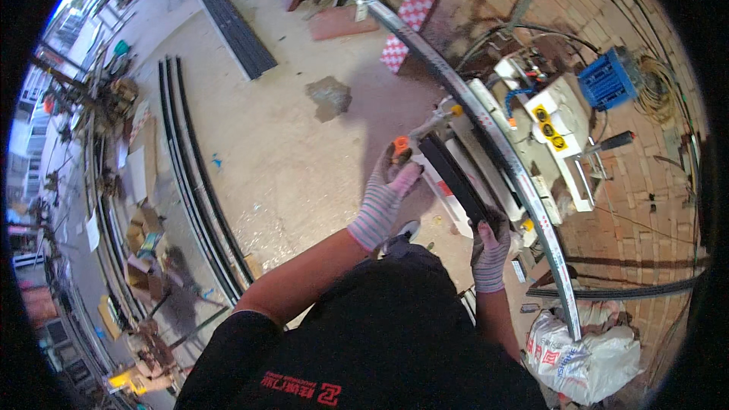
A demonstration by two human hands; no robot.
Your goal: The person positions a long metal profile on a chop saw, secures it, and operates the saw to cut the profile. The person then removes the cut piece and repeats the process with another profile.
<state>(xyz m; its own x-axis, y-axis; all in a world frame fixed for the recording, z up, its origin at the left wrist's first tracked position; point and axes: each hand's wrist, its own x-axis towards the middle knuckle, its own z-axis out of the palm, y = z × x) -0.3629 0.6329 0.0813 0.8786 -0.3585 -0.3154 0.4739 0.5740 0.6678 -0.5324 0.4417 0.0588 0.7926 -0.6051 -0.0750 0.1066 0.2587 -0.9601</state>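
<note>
Two gloved hands (383, 201) (490, 250), one black bar (456, 177) held

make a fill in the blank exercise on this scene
The bar in the right hand is coloured ____.
The glove on the left hand is patterned with ____.
The round part beside the left hand is coloured ____.
The white sack lies in the picture's lower ____ part.
Missing words: black; stripes; orange; right.

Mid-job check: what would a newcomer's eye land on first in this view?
Probably the long silvery strip sweeping down right of centre, past the gloved right hand, which grips a black bar. Next, likely the red-and-white checkered panel at the top, and the blue ribbed unit at upper right.
</note>
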